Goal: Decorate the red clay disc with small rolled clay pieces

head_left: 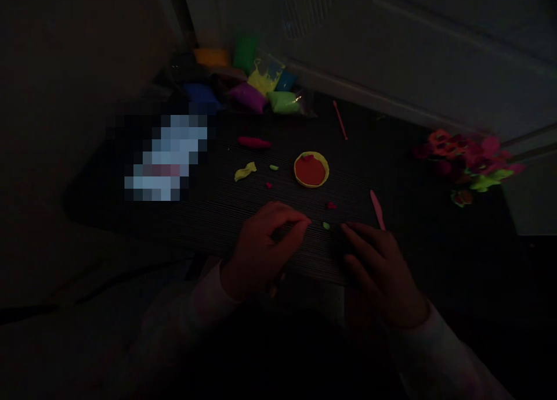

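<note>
My left hand (266, 246) hovers over the front of the dark table, thumb and forefinger pinched together; what they hold, if anything, is too small to make out. Beside it lies a small green clay leaf (326, 226), between my two hands. My right hand (383, 269) is to the right of the leaf, its fingers stretched out and slightly apart, with nothing visible in them. Just beyond the leaf sits a little red clay piece (331, 205). Farther back is a round clay dish (327, 166) with a yellow rim and orange-red filling, holding a small red and green piece near its rear edge.
A pink plastic knife (378, 209) and a thin pink tool (340, 120) lie right. Left are a yellow clay strip (246, 171), a red clay roll (254, 143) and a bright blurred-out screen (174, 156). Coloured clay bags (248, 97) line the back; colourful clay flowers (470, 156) stand right.
</note>
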`<state>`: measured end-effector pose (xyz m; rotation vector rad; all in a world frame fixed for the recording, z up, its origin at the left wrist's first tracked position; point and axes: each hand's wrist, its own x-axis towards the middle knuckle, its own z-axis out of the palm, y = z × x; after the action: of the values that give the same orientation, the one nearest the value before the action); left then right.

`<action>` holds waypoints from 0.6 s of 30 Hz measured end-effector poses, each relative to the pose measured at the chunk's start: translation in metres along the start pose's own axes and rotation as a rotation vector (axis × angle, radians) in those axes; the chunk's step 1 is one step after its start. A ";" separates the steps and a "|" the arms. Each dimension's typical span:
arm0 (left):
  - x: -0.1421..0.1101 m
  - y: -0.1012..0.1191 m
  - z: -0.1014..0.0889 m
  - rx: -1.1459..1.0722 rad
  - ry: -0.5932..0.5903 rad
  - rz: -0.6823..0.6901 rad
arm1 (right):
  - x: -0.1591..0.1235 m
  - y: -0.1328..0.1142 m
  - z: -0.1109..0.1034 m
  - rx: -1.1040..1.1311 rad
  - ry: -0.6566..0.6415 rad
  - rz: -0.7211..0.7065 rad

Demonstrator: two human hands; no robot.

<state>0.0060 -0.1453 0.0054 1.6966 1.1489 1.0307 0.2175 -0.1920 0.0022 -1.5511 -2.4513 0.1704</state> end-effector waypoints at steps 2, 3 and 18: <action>0.000 -0.001 0.001 0.015 0.001 0.000 | 0.001 -0.001 0.000 0.061 0.040 0.051; 0.000 -0.002 0.001 0.034 -0.001 -0.002 | 0.002 -0.002 0.000 0.090 0.059 0.083; 0.020 0.014 -0.002 0.416 -0.172 0.075 | 0.057 0.004 -0.004 0.241 -0.013 0.249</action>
<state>0.0127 -0.1293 0.0223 2.1217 1.2546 0.7019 0.1984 -0.1395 0.0130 -1.7397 -2.1445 0.5005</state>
